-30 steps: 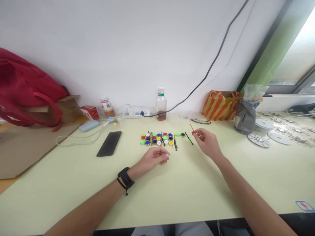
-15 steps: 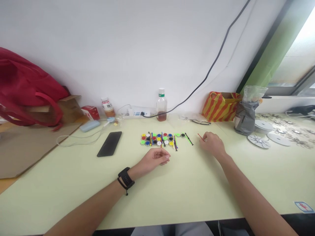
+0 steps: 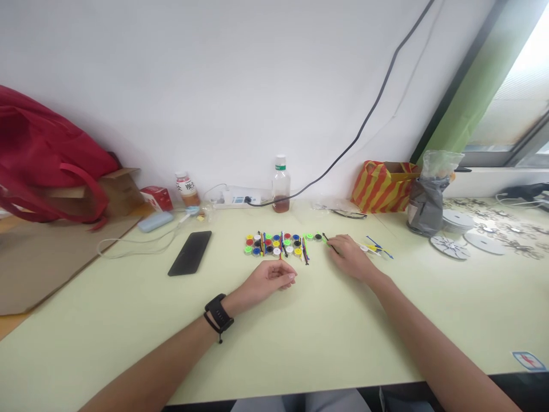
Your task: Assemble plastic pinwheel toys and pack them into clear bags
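Observation:
My left hand (image 3: 272,276), a dark watch (image 3: 219,313) at its wrist, rests with fingers loosely curled and nothing visible in them. Just beyond it lie small round discs (image 3: 277,243) in several colours, set in rows, with thin coloured plastic sticks (image 3: 305,250) between them. To the right, my right hand (image 3: 346,256) is low over the table, fingers pinched together beside a black stick (image 3: 325,236). Its fingers partly cover the sticks there, and what they pinch is hidden. Blue, yellow and white sticks (image 3: 377,248) lie right of that hand.
A black phone (image 3: 190,253) lies left of the discs. Behind stand a bottle (image 3: 281,186), a power strip (image 3: 244,197) and a striped bag (image 3: 384,189). A grey bag (image 3: 429,206) and flat discs (image 3: 450,248) are at the right, a red backpack (image 3: 47,154) at the left.
My right hand has moved left, from the loose sticks to the black stick by the discs. The red stick seen in its fingers is now hidden. My left hand stays put.

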Demonstrator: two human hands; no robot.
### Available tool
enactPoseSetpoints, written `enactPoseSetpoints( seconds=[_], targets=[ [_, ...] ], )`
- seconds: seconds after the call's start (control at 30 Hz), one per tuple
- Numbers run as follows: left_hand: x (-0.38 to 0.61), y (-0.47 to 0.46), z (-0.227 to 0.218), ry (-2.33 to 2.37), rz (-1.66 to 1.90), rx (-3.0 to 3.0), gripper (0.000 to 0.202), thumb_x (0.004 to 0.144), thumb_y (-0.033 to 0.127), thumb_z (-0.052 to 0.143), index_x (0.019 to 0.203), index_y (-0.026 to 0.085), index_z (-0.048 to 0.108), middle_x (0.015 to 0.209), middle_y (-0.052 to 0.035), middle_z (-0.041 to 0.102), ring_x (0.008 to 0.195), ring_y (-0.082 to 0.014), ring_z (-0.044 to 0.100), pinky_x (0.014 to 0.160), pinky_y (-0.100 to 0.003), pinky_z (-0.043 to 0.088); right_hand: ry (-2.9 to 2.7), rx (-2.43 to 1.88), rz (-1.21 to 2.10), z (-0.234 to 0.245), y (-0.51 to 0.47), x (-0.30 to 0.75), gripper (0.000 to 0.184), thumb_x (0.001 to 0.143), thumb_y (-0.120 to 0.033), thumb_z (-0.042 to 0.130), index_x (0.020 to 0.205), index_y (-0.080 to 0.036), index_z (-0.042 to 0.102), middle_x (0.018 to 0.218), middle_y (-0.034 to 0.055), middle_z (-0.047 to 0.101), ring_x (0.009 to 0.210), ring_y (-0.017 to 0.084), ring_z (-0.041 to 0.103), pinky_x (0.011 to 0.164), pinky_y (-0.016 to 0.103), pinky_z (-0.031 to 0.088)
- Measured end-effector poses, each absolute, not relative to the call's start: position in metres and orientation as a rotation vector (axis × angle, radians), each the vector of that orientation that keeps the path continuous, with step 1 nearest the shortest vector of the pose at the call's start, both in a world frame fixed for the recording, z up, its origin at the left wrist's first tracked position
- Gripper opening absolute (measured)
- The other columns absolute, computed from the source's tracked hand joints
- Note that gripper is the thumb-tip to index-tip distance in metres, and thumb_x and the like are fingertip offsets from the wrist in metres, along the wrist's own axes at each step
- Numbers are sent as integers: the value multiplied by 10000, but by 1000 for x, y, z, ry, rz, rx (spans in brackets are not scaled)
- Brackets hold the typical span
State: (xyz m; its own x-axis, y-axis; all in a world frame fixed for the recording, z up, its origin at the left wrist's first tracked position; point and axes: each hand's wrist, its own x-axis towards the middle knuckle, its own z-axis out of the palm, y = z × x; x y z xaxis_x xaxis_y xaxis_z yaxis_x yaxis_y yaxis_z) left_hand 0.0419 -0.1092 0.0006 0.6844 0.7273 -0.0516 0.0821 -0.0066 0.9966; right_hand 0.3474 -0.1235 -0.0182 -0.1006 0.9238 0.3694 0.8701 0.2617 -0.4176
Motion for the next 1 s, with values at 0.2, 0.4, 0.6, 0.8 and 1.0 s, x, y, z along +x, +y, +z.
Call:
enactPoseSetpoints(
  seconds=[0.2, 0.4, 0.6, 0.8, 1.0],
  targets=[
    [42, -109, 1, 695, 586, 1508, 315, 846, 454, 774, 941, 155, 745, 909, -88, 730, 871, -184, 675, 803, -304, 541, -1859, -1646, 91, -20, -118, 357, 245, 925, -220, 498, 1024, -188, 719, 1113, 123, 731, 1031, 275, 668, 934, 413, 499],
    [42, -109, 0, 690, 571, 1513, 309, 855, 436, 769, 958, 146, 737, 918, -85, 720, 871, -176, 665, 816, -307, 535, -1623, -1521, 143, -18, -114, 364, 314, 882, -190, 472, 976, -207, 772, 1122, 101, 739, 967, 247, 708, 853, 382, 564],
    [41, -109, 0, 690, 561, 1515, 303, 861, 434, 764, 967, 151, 736, 941, -85, 722, 897, -179, 664, 837, -314, 535, -1376, -1389, 475, -9, -118, 356, 284, 834, -455, 723, 946, -198, 771, 1160, 122, 731, 977, 276, 724, 909, 413, 588],
    [42, -109, 1, 706, 551, 1492, 309, 845, 432, 780, 961, 148, 738, 934, -82, 725, 888, -175, 667, 823, -304, 532, -1278, -1377, 705, 3, -126, 346, 529, 865, -705, 616, 1017, -200, 659, 951, 95, 739, 686, 182, 672, 689, 339, 570],
    [42, -109, 1, 704, 549, 1502, 298, 846, 429, 778, 952, 152, 741, 925, -77, 723, 877, -173, 666, 821, -306, 532, -1367, -1540, 531, -5, -124, 339, 565, 978, -578, 421, 1289, -169, 656, 676, -3, 523, 605, 163, 486, 544, 272, 369]
  ],
)
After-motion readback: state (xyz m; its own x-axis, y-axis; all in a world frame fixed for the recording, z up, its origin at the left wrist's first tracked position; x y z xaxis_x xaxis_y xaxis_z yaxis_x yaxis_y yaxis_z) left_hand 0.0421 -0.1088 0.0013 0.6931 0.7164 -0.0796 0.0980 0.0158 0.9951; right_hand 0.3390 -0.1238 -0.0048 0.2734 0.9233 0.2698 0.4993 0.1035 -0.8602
